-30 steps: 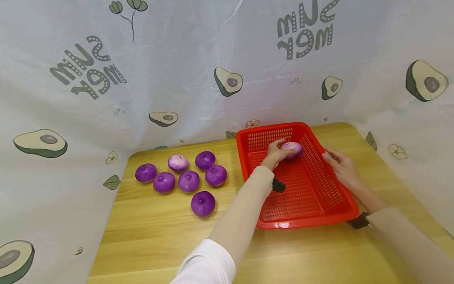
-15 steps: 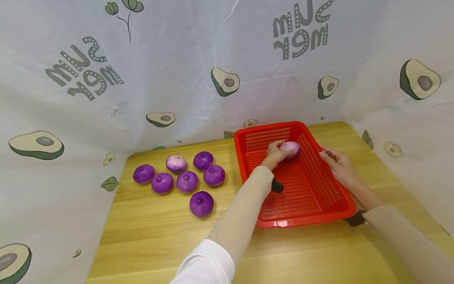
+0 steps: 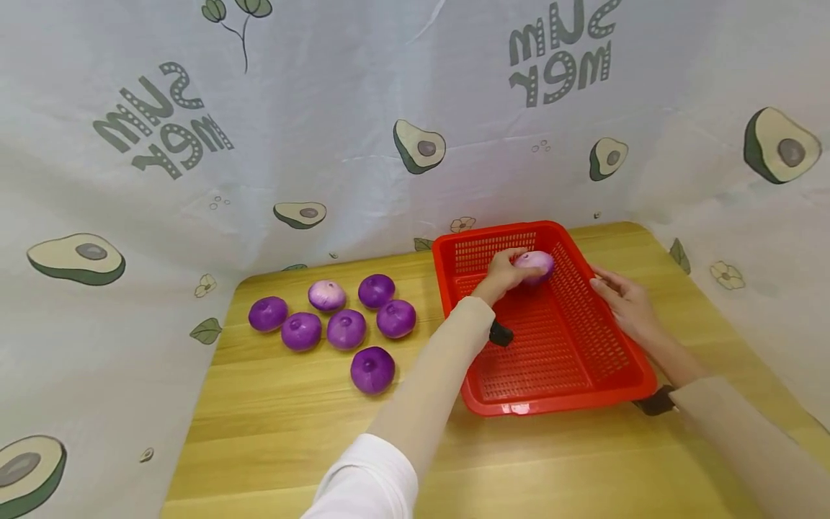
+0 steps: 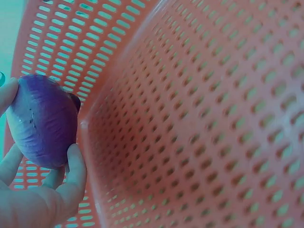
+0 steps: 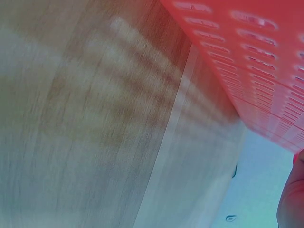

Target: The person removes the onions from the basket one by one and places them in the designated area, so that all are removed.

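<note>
My left hand [image 3: 504, 274] reaches into the red plastic basket [image 3: 545, 404] and grips an onion [image 3: 537, 265], pale purple on top. In the left wrist view the onion [image 4: 45, 121] sits between thumb and fingertips, near the basket's perforated wall. Whether it touches the basket floor I cannot tell. On the basket's right side, my right hand [image 3: 629, 306] holds the rim, thumb on top. Its other fingers are partly hidden. The right wrist view catches only part of that hand [image 5: 292, 199] at its edge, beside the basket's outer wall [image 5: 266, 61].
Several purple onions [image 3: 346, 329] lie loosely grouped on the wooden table [image 3: 272, 418], left of the basket. One of them is a paler onion [image 3: 327, 295]; another onion [image 3: 372, 370] lies nearer the front. A printed cloth [image 3: 337, 144] hangs behind the table.
My left hand and the onion have risen slightly within the basket, and the left wrist has shifted a little leftward. The right hand keeps its hold on the rim.
</note>
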The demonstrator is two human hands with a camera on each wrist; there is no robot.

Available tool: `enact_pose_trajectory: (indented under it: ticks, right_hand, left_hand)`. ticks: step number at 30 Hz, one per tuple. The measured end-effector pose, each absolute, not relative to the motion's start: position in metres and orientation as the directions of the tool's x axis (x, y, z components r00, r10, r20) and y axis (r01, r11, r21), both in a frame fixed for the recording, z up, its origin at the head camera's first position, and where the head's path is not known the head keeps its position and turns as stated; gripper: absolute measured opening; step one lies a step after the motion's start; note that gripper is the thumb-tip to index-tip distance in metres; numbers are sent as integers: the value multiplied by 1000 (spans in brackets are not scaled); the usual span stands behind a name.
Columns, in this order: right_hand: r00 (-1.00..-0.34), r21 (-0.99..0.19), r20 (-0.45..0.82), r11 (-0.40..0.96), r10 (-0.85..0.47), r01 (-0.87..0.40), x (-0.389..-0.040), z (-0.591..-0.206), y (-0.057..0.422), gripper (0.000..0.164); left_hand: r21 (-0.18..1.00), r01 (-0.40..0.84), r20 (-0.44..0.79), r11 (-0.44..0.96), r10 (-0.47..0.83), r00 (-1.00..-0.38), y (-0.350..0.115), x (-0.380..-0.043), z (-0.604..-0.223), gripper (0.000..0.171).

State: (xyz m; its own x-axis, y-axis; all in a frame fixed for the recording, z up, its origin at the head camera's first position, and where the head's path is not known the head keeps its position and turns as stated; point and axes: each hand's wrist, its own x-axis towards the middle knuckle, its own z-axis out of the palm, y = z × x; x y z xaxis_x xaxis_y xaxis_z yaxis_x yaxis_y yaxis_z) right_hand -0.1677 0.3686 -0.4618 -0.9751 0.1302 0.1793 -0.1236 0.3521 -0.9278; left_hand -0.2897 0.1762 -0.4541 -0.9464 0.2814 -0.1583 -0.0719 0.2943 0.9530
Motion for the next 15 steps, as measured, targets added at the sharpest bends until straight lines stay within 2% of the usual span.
enact_pose_trajectory:
  ticks: [5, 15]
  right_hand:
    - [-976, -928, 172, 355, 134, -114, -166, -462, 371, 54]
    - [-977, -926, 163, 362, 136, -104, -167, -462, 370, 54]
  left_hand:
    - [951, -4, -130, 309, 386, -913, 163, -292, -441, 59]
    - [966, 108, -54, 233, 597, -801, 126, -299, -420, 61]
